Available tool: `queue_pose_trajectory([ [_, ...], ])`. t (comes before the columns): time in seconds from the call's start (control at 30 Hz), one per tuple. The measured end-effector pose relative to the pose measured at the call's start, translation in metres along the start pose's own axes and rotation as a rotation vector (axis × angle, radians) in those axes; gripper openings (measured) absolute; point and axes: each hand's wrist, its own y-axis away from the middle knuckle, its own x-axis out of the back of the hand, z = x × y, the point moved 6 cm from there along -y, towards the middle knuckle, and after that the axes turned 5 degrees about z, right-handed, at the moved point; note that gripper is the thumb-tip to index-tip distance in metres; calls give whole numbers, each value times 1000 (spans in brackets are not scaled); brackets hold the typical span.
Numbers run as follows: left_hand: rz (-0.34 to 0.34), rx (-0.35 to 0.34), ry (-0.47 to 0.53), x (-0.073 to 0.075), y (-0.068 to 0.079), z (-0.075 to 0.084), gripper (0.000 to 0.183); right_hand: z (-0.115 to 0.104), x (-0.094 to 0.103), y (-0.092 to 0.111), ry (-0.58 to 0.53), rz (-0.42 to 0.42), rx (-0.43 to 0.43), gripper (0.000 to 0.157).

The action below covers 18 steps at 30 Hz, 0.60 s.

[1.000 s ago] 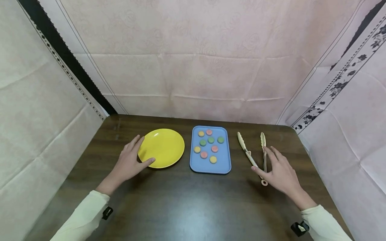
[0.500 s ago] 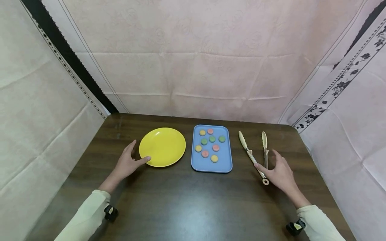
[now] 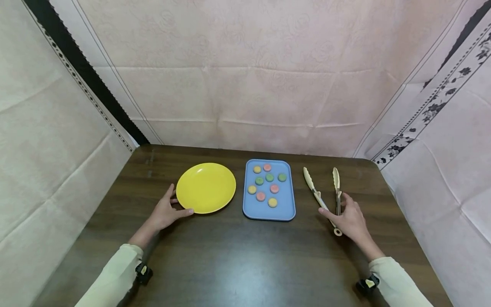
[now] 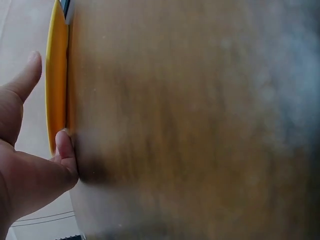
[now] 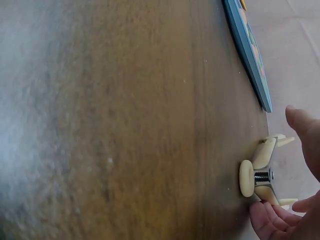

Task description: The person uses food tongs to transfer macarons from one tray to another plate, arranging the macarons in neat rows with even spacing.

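Observation:
A yellow plate (image 3: 206, 187) lies on the table to the left. My left hand (image 3: 166, 213) is at its near left edge, fingers by the rim and thumb stretched out. In the left wrist view the thumb (image 4: 31, 75) stands apart from the plate (image 4: 57, 85), and a fingertip is low beside its edge. Cream-handled metal tongs (image 3: 310, 180) lie spread on the right. My right hand (image 3: 352, 218) reaches around them, the thumb apart from one arm. In the right wrist view the fingers (image 5: 270, 220) are low against the other arm of the tongs (image 5: 264, 152).
A blue tray (image 3: 255, 209) sits between plate and tongs, holding several small round yellow, pink and green pieces (image 3: 274, 189). The dark wooden table (image 3: 230, 256) ends at a pale cloth backdrop (image 3: 245, 106). Each wrist wears a black camera.
Both hands have lowered. The left hand has drawn back slightly to the plate's near left edge. The right hand has moved slightly left, closer around the tongs. Plate, tray and tongs remain in place.

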Motion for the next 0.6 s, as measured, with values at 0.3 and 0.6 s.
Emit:
queue_pose_trajectory([
  [0.3, 12, -12, -40, 0, 1, 0, 119, 2, -8, -4, -9, -16, -5, 112],
  [0.6, 12, -15, -32, -2, -1, -2, 119, 5, -12, -5, 32, -5, 10, 96],
])
